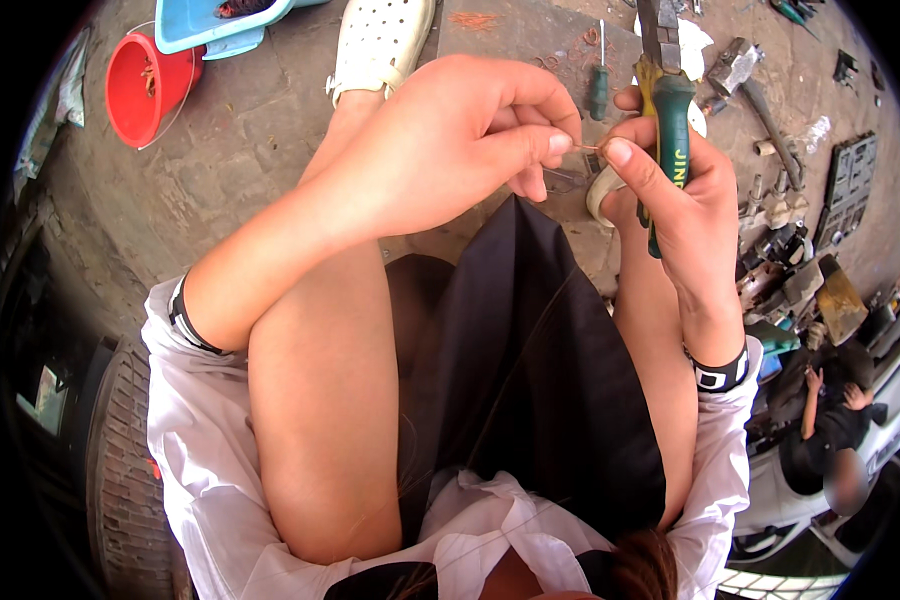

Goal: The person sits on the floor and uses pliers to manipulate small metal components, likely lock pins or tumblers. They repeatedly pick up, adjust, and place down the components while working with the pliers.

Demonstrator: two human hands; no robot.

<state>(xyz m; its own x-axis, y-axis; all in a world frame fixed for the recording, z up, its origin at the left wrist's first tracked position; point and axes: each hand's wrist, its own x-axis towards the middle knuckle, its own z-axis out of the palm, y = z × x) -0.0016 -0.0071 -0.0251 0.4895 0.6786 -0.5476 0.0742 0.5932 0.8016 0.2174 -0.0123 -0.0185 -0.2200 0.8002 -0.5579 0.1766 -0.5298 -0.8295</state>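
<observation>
A thin, nearly straight, copper-coloured strand of wire [588,148] spans the short gap between the thumb-and-finger pinch of the left hand [460,130] and that of the right hand [688,190], which also grips grey metal pliers [673,115] with dark-green and yellow handles.

Thin wire [588,147], perhaps; ends unclear

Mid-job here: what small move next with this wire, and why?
Probably a slight fingertip twist of the thin wire: the left hand and right hand seem to pinch it between them, while the pliers rest in the right hand, jaws pointing away from it.
</observation>
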